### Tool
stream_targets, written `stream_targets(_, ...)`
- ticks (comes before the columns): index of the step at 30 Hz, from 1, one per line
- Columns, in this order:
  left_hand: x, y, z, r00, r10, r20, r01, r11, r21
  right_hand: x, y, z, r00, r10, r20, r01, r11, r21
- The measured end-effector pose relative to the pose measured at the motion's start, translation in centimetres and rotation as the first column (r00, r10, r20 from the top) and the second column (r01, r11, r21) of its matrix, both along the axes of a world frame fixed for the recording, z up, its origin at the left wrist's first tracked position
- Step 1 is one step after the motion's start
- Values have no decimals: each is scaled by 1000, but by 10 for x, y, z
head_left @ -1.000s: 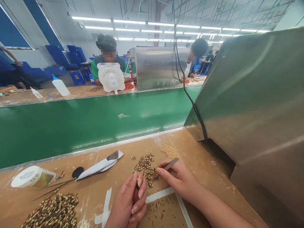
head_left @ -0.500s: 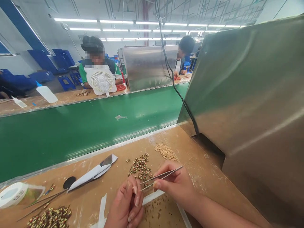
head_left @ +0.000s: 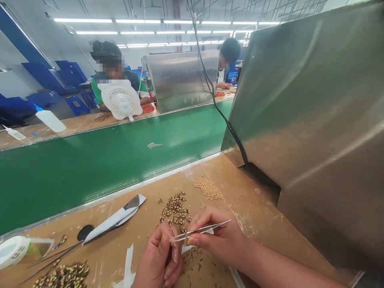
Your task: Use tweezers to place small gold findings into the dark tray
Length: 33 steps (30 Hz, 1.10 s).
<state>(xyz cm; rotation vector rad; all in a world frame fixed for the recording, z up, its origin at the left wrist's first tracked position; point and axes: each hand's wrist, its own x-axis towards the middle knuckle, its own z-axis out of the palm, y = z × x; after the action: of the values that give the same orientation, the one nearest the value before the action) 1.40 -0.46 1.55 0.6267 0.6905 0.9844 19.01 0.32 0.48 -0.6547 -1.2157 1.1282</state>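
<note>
My right hand [head_left: 217,238] pinches metal tweezers [head_left: 201,231] whose tips point left toward my left hand [head_left: 160,259]. The left hand's thumb and fingers are pressed together around something too small to make out, right at the tweezer tips. Just beyond both hands lies a scatter of small dark patterned beads [head_left: 175,208] on the brown worktop [head_left: 141,236]. A small heap of tan beads [head_left: 207,188] sits further back to the right.
A steel housing [head_left: 315,120] with a black cable [head_left: 222,116] fills the right. A green conveyor belt [head_left: 99,160] runs across. On the left are a folded paper scoop [head_left: 115,218], a black spoon [head_left: 85,232], a white-lidded jar [head_left: 15,250] and another bead pile [head_left: 61,275]. People sit opposite behind a white fan [head_left: 120,99].
The right hand has drawn the tweezers back from the dark bead pile and turned them level, bringing the tips to the left hand's pinched fingers. The view has shifted slightly rightward.
</note>
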Motion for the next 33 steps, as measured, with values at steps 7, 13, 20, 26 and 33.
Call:
stream_targets(7, -1, 0, 0, 1000, 5, -28, -5, 1000, -1, -1, 0, 4, 997, -42, 67, 35, 994, 101)
stream_targets(13, -2, 0, -2, 999, 0, -53, 0, 1000, -8, 1, 3, 6, 987, -106, 121, 73, 966, 248)
stream_targets(20, -2, -1, -1, 998, 16, -66, -16, 1000, 6, 2, 3, 4, 986, -91, 137, 56, 970, 236)
stream_targets(26, -3, 0, -3, 998, 0, -69, 0, 1000, -1, 3, 1, 4, 983, -95, 156, 51, 963, 264)
stream_targets(33, 0, 0, -2, 997, 9, -82, -8, 1000, 11, -2, 2, 5, 998, 36, -58, -42, 994, -99)
